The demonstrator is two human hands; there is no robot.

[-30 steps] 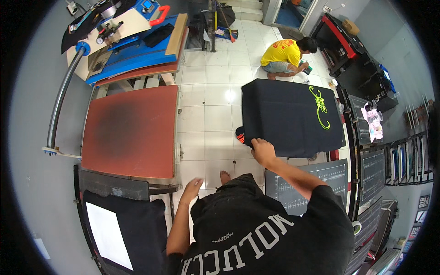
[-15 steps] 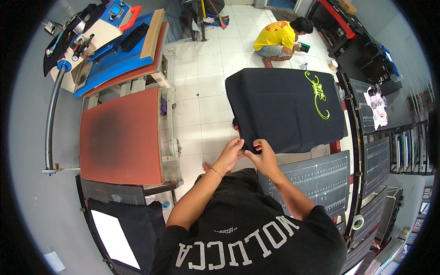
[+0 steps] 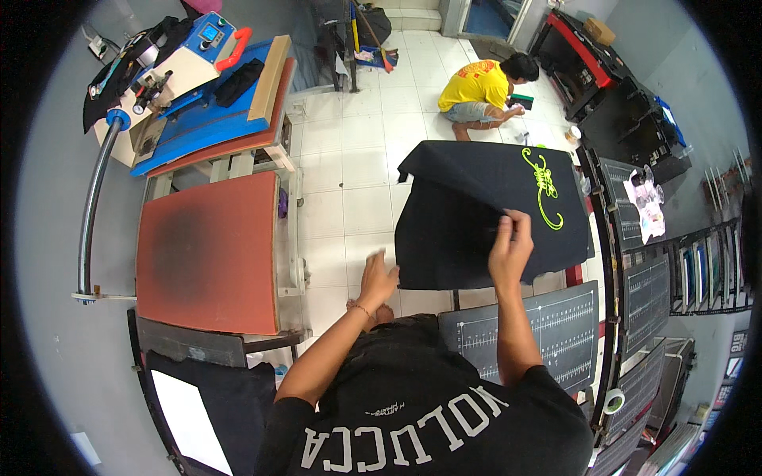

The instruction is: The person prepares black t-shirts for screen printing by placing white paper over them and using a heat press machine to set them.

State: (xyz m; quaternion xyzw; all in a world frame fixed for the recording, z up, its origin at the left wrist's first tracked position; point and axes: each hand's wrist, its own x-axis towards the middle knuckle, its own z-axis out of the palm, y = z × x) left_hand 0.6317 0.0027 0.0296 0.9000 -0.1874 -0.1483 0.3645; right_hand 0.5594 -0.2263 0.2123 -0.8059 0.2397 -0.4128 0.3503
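Observation:
Ahead of me lies a black cloth (image 3: 444, 238) with a bright yellow-green print (image 3: 543, 190) near its right side. My right hand (image 3: 512, 250) pinches the upper layer between thumb and fingers. That layer is lifted and folded over toward the right, and a dark underside or lower layer shows beneath the fold. Just off the cloth's near left corner is my left hand (image 3: 379, 279), its fingers apart and slightly blurred. It seems to hold nothing, and I cannot tell whether a fingertip touches the edge.
A dark board with white grid marks (image 3: 548, 325) stands nearest me on the right, beside more boards on a rack (image 3: 647, 293). Left are a reddish-brown pad (image 3: 210, 254) and a blue heat press (image 3: 198, 111). Beyond the cloth, a person in yellow (image 3: 476, 87) crouches on the tiles.
My right hand has moved right and away from me, drawing the upper layer of cloth into a fold. My left hand has separated from it and shifted left.

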